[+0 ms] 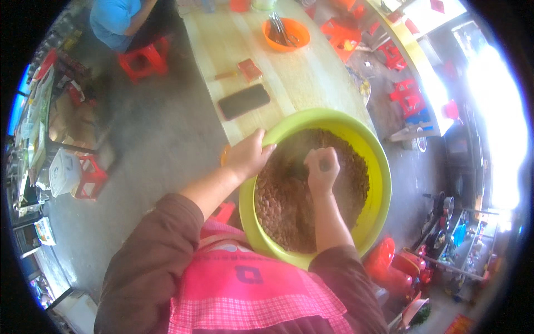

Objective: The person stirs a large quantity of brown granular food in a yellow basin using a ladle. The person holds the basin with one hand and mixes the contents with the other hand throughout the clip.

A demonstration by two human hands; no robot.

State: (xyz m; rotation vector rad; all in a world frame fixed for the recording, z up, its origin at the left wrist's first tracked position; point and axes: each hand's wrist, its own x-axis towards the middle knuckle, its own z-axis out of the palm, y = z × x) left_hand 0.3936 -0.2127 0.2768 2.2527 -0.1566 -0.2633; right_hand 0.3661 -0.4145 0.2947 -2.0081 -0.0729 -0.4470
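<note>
A large yellow-green plastic basin [379, 200] stands at the table's near end, close to my pink apron. Brown, nut-like or bean-like pieces [271, 208] fill its lower part, with smoother brown matter among them. My left hand [250, 154] holds the basin's left rim, thumb over the edge. Inside the basin, my right hand [323, 169] is closed in a fist around what looks like the dark handle of a tool; the tool's lower part is blurred and mostly hidden in the brown mass.
On the wooden table [300, 79] lie a smartphone [244, 101], a small red box [250, 69] and an orange bowl [305, 39] holding metal utensils. A person in blue [112, 25] sits by a red stool [144, 60] at upper left. Red stools and a metal rack [467, 242] stand right.
</note>
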